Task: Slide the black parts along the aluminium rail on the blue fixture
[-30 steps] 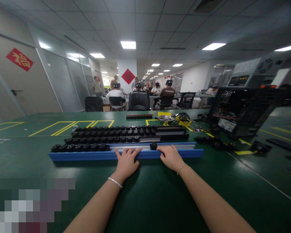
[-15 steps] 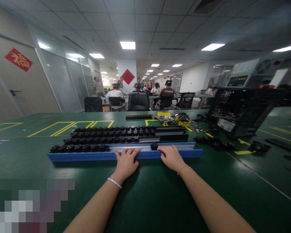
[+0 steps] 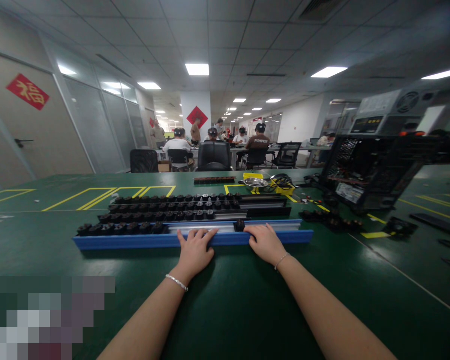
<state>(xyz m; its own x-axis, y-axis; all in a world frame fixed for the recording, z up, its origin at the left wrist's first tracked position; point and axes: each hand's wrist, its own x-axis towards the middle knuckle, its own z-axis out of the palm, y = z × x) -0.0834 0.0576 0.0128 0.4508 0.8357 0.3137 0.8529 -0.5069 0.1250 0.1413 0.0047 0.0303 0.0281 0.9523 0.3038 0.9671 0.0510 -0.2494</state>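
Laid flat on the blue rail (image 3: 127, 242): left hand (image 3: 195, 251), right hand (image 3: 264, 243); each grip apart. Beside them, black knobs (image 3: 120, 228).

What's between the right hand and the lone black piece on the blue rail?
Nothing visible: the right hand rests on the blue rail, its fingertips right beside the lone black piece.

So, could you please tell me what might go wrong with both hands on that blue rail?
The left hand and right hand only rest on the blue rail, so a push might slide it into the black rails close behind. The lone black slider at the right hand's fingertips could get knocked along the track.
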